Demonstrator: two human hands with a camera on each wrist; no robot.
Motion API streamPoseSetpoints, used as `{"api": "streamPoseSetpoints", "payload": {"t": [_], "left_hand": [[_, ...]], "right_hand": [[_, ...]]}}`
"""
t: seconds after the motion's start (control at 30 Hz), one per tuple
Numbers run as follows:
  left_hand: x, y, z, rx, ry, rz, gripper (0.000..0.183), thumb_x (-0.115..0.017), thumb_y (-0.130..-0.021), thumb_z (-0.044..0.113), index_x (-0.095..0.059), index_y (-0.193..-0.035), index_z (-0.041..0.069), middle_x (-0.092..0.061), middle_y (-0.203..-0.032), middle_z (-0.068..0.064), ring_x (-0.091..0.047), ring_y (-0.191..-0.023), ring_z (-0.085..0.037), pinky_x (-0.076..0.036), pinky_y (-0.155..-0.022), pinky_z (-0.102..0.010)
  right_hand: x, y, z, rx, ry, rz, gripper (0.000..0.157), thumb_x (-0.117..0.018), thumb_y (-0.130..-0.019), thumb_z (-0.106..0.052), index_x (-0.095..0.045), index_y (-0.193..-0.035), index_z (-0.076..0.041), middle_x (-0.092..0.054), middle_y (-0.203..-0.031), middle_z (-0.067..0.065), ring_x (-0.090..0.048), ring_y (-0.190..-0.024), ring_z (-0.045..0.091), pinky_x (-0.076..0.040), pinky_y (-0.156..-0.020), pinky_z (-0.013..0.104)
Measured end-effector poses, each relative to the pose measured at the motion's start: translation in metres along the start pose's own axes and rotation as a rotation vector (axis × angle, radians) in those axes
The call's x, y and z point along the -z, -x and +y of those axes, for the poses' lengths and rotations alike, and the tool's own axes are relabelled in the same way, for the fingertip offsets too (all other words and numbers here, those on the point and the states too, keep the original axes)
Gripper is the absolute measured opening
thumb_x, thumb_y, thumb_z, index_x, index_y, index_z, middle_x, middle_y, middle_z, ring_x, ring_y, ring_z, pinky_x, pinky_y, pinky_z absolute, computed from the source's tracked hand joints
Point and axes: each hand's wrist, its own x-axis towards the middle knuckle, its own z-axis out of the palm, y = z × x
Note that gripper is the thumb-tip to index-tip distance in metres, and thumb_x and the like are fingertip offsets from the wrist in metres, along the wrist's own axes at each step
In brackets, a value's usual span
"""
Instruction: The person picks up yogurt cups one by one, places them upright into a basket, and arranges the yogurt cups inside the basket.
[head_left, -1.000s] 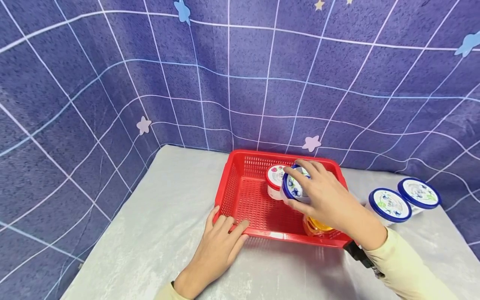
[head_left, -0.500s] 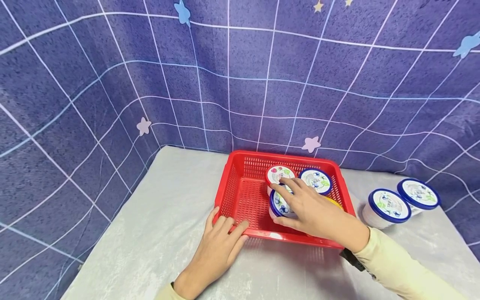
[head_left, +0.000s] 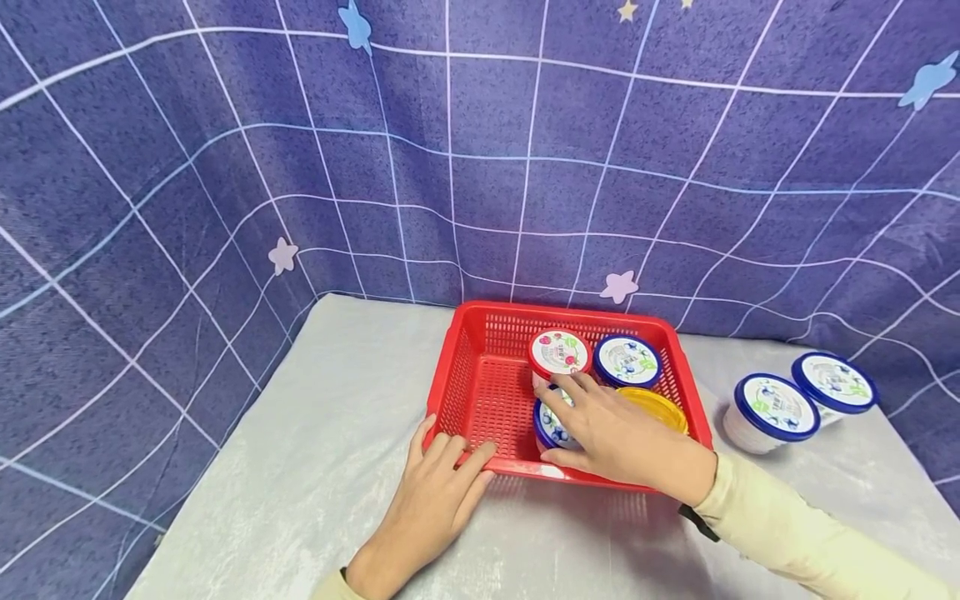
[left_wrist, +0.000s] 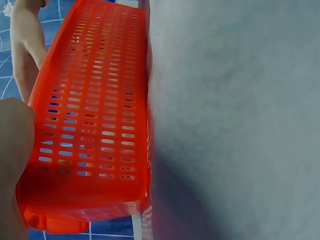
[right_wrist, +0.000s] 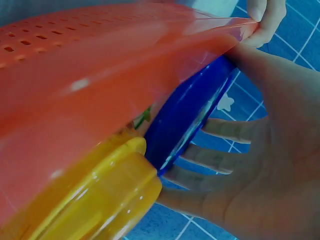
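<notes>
A red perforated basket stands on the cloth-covered table. At its front-left corner my left hand grips the rim, fingers hooked over the edge. Inside, a blue-lidded tub with blueberry pictures sits near the front wall. My right hand holds this tub from above, fingers and thumb spread round its lid, as the right wrist view shows from the side. Behind it stands a red-lidded tub, with another blue-lidded tub to its right. A yellow-lidded container is partly hidden under my right forearm.
To the right of the basket, two more blue-lidded tubs stand touching on the table, a nearer one and a farther one. A purple grid-patterned curtain hangs behind and along the left. Bare cloth lies left of the basket.
My right hand has carried the blue-lidded tub left, toward the front, and down into the basket, uncovering the tub behind. The left hand keeps its place on the rim.
</notes>
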Motion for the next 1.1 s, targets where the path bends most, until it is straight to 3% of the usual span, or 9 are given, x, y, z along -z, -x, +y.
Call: {"api": "streamPoseSetpoints", "payload": {"t": [0.23, 0.7, 1.1], "left_hand": [[0.000, 0.001, 0.001, 0.008, -0.004, -0.018, 0.035, -0.045, -0.104, 0.037, -0.066, -0.126, 0.019, -0.056, -0.096, 0.001, -0.052, -0.091, -0.019, -0.019, -0.116, -0.060], [0.001, 0.001, 0.000, 0.004, -0.003, -0.002, 0.037, -0.042, -0.105, 0.038, -0.067, -0.126, 0.018, -0.055, -0.095, 0.002, -0.052, -0.089, -0.019, -0.020, -0.115, -0.061], [0.000, 0.001, 0.001, 0.004, -0.006, -0.005, 0.038, -0.041, -0.106, 0.039, -0.066, -0.125, 0.019, -0.055, -0.093, 0.002, -0.052, -0.088, -0.019, -0.020, -0.115, -0.061]], "right_hand": [[-0.005, -0.003, -0.001, -0.003, -0.012, -0.043, 0.082, -0.066, -0.090, -0.055, -0.038, -0.151, -0.008, -0.045, -0.146, 0.022, -0.048, -0.129, 0.046, -0.049, -0.098, 0.057], [-0.019, 0.000, 0.003, 0.027, 0.019, 0.009, 0.079, -0.052, -0.096, -0.060, -0.039, -0.151, -0.005, -0.048, -0.141, 0.020, -0.052, -0.121, 0.039, -0.049, -0.099, 0.053], [-0.002, 0.014, 0.002, 0.009, 0.017, 0.089, 0.079, -0.067, -0.090, -0.053, -0.041, -0.152, -0.011, -0.052, -0.138, 0.019, -0.050, -0.125, 0.041, -0.042, -0.104, 0.060]]}}
